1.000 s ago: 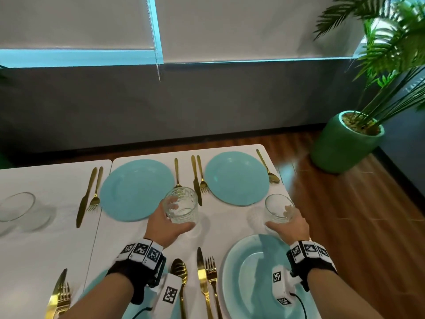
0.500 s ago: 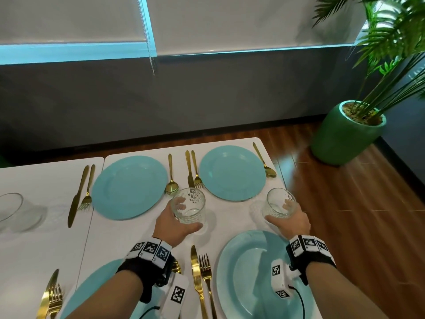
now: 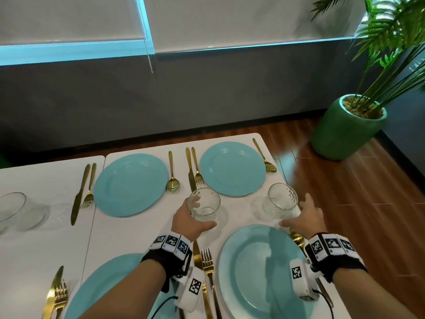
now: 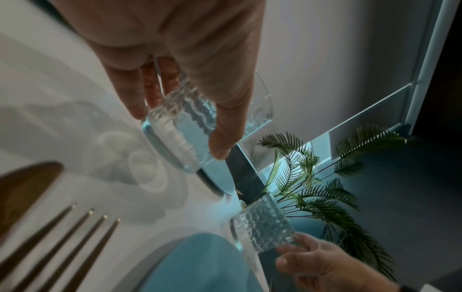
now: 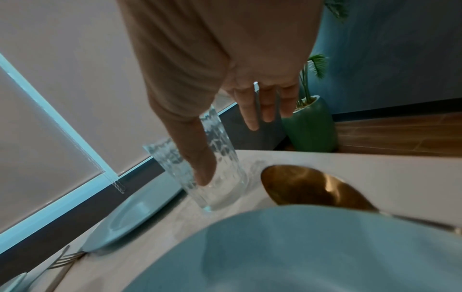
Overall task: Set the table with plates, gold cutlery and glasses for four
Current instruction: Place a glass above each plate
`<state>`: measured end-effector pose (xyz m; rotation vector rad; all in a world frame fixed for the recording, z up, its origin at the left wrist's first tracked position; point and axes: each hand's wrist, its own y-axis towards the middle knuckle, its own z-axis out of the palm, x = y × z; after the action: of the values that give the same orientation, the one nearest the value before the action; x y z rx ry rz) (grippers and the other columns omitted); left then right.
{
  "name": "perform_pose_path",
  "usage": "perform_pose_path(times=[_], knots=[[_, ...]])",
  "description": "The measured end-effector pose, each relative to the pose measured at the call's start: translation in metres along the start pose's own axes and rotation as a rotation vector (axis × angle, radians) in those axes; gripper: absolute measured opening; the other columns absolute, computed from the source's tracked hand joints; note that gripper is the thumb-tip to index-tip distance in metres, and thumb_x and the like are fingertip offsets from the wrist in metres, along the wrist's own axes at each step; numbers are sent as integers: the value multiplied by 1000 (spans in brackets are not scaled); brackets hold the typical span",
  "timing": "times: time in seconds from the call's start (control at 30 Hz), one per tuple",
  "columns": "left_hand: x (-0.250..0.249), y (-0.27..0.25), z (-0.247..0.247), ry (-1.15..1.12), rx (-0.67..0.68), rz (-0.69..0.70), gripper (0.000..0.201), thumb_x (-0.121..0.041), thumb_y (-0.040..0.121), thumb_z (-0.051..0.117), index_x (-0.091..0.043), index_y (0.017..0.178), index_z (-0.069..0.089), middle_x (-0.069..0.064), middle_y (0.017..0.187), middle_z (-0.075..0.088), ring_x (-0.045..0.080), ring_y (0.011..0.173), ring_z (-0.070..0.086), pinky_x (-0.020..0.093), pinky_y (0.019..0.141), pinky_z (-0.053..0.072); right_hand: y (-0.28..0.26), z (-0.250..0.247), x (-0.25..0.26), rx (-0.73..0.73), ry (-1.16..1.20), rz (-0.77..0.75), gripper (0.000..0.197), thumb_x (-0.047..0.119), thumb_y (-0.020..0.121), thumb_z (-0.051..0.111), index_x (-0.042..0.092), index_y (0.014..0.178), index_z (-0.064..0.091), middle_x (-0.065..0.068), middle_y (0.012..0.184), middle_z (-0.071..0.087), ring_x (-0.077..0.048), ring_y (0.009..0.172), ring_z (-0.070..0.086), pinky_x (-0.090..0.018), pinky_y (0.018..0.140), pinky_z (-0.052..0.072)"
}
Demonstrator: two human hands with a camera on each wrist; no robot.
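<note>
Four teal plates lie on the white table [image 3: 142, 229]: far left [image 3: 131, 184], far right [image 3: 232, 168], near right [image 3: 259, 268], near left [image 3: 110, 288]. Gold cutlery flanks each, such as a knife and fork [image 3: 80, 192] and a spoon [image 3: 172, 173]. My left hand [image 3: 184, 217] grips a patterned glass [image 3: 203, 204] between the plates, thumb and fingers round it [image 4: 190, 126]. A second glass [image 3: 279, 200] stands by the table's right edge. My right hand [image 3: 303, 215] is beside it, fingers [image 5: 262, 110] straight and off the glass, thumb against its side.
A third clear glass [image 3: 13, 208] is on the adjoining left table. A green pot with a palm [image 3: 345, 130] stands on the wooden floor to the right. A gold spoon [image 3: 297, 240] lies under my right wrist. A grey wall runs behind the table.
My left hand has carried its glass to the right, toward the gap between the plates. My right hand's fingers have come off the right glass and spread out.
</note>
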<state>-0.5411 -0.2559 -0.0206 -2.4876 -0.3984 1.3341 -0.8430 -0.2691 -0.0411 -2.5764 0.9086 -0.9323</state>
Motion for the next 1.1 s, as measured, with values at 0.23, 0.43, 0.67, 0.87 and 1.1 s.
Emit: perform_pose_path(times=[0.23,0.43,0.67,0.87,1.1], knots=[[0,5,25,-5,30,-13,87,-20,58,87,-20,133,43,2,133,56,20,121,53,15,88,34,-6,-5,0,7,-45,-33,121,20,58,88,22,149,10,-14,147,37,-32,139,25,-50,112,29],[0,6,36,5,24,-10,89,-18,59,87,-19,136,42,2,136,54,21,126,50,20,98,36,-17,-2,-3,19,-89,-47,118,18,58,84,20,149,10,-13,143,42,-31,136,25,-45,110,29],[-4,10,41,61,52,14,88,-16,60,85,-19,136,40,5,134,55,23,124,51,23,98,38,-31,-8,-2,7,-92,-87,110,16,63,82,16,149,14,-6,140,47,-29,133,29,-43,107,32],[-6,10,41,76,61,10,97,-18,56,88,-15,138,35,7,136,51,25,127,47,22,96,36,-48,-15,3,-11,-81,-75,107,19,65,82,21,148,15,-12,140,44,-30,130,35,-41,105,35],[4,-6,5,109,39,47,106,-20,62,85,-13,146,20,8,145,38,24,137,26,33,108,30,-106,-32,60,-211,-161,-329,93,15,75,75,14,148,18,-10,140,44,-30,128,33,-39,107,31]])
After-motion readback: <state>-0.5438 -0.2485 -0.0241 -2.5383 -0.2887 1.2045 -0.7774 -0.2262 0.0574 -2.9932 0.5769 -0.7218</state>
